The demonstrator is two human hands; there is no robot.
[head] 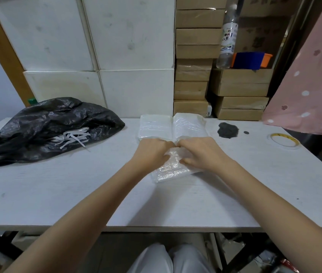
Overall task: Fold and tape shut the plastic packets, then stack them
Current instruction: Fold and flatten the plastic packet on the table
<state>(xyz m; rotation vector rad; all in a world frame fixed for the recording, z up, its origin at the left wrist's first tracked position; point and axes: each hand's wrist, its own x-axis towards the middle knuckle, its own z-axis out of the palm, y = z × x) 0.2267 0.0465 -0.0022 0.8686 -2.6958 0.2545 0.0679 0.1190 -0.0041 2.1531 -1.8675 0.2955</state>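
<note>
Writing only on the clear bottle (227,39) standing on the cardboard boxes (240,83) at back right: a white label with dark characters and a green-blue swirl, too small to read. No brand legible elsewhere.

Plastic packet (173,168) of crinkled clear film flat on the white table (57,194), straight ahead, its far end under both hands and its near end sticking out toward the table's front edge. Left hand (152,152) curled over the packet's far left part, knuckles up, fingers bent down onto the film and gripping it. Right hand (201,152) likewise curled on the far right part, fingertips tucked into the plastic near the middle. Knuckles of the two hands almost meeting above the packet.

Two stacks of finished packets (171,126) side by side just beyond the hands, touching each other, against the white panels. Tape roll (283,140) lying flat well to the right. Black plastic bag (47,127) far left, white paper strips (73,137) on top of it. Dark grey lump (227,130) right of the stacks.
</note>
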